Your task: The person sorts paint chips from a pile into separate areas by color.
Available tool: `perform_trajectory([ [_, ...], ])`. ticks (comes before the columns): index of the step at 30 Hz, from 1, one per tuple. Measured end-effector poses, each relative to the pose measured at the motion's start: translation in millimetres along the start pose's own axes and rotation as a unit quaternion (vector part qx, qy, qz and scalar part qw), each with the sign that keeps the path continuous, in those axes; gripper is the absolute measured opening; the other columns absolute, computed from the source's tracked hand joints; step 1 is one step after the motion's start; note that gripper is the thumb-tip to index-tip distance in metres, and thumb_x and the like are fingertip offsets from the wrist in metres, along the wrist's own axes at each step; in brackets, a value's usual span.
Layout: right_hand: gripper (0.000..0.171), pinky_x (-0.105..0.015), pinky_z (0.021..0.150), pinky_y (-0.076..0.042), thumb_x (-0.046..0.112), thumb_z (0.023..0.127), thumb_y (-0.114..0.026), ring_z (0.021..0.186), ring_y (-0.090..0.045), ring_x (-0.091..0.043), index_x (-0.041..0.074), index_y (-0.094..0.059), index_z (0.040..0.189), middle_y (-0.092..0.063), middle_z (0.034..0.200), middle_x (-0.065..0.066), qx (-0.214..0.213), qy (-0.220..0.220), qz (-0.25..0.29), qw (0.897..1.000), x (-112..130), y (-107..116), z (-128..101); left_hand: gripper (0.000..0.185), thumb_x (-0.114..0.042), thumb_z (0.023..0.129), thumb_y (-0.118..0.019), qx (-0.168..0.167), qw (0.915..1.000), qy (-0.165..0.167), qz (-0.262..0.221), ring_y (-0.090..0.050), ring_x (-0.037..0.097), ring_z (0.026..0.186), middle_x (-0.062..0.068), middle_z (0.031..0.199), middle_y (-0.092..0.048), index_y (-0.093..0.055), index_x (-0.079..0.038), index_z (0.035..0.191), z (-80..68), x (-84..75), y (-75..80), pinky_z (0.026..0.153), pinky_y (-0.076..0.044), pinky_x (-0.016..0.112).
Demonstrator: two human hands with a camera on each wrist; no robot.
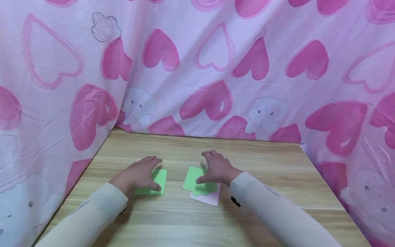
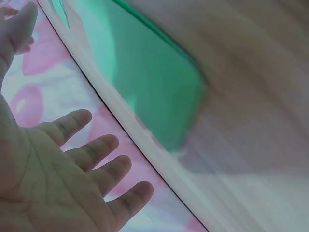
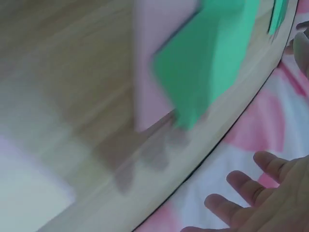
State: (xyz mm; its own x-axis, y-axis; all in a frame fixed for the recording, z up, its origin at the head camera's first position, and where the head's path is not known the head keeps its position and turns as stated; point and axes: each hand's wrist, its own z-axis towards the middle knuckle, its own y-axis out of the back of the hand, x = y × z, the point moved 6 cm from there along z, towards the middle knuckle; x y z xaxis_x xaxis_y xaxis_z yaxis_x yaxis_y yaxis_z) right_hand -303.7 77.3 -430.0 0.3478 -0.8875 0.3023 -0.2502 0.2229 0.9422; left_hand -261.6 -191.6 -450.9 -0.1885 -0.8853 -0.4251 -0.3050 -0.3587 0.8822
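My left hand (image 1: 140, 174) is spread flat over a green card (image 1: 158, 180) lying on the wooden table (image 1: 185, 219). In the left wrist view its palm and straight fingers (image 2: 91, 145) are open and hold nothing, with the green card (image 2: 154, 87) beyond them. My right hand (image 1: 216, 168) is spread over a second green card (image 1: 192, 180), which lies askew on a pink card (image 1: 210, 198). The right wrist view shows straight fingers (image 3: 251, 193) off the table, casting shadows beside the green card (image 3: 207, 58) and pink card (image 3: 149, 87). Whether either hand touches its card is unclear.
Pink cloth with hearts and white puppies (image 1: 216, 68) walls the table at the back, left and right. Bare wood lies in front of the cards and behind them up to the cloth. Both arms wear cream sleeves (image 1: 277, 212).
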Motion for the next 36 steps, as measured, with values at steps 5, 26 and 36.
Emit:
perform_trajectory([
  [5,0.106,-0.061,0.118,-0.041,0.053,0.069,-0.096,0.141,-0.049,-0.038,0.013,-0.048,0.155,-0.049,0.155,-0.012,0.02,0.007,-0.005,1.0,-23,-2,-4,0.104,-0.046,0.073,-0.092,0.001,0.9994,-0.023,0.028,-0.027,0.04,0.159,0.019,0.168,-0.036,-0.046,-0.01,0.158,14.6,-26.0,-4.2,0.123,-0.031,0.064],
  [26,0.102,-0.053,0.113,-0.047,0.045,0.066,-0.099,0.138,-0.048,-0.029,0.029,-0.05,0.154,-0.049,0.153,0.001,0.098,0.061,-0.074,0.991,-39,-20,-3,0.108,-0.064,0.071,-0.088,0.0,0.9955,0.0,0.095,-0.035,0.047,0.153,0.023,0.156,-0.049,-0.051,0.001,0.149,44.5,-108.1,-57.6,0.122,-0.03,0.067],
  [36,0.095,-0.052,0.115,-0.044,0.05,0.066,-0.098,0.131,-0.051,-0.022,0.027,-0.054,0.147,-0.051,0.148,0.004,0.102,0.046,-0.059,0.992,-43,-27,1,0.107,-0.064,0.072,-0.087,0.002,0.9957,-0.003,0.092,-0.034,0.045,0.154,0.022,0.158,-0.047,-0.05,0.001,0.149,45.4,-107.4,-59.9,0.123,-0.03,0.066],
])
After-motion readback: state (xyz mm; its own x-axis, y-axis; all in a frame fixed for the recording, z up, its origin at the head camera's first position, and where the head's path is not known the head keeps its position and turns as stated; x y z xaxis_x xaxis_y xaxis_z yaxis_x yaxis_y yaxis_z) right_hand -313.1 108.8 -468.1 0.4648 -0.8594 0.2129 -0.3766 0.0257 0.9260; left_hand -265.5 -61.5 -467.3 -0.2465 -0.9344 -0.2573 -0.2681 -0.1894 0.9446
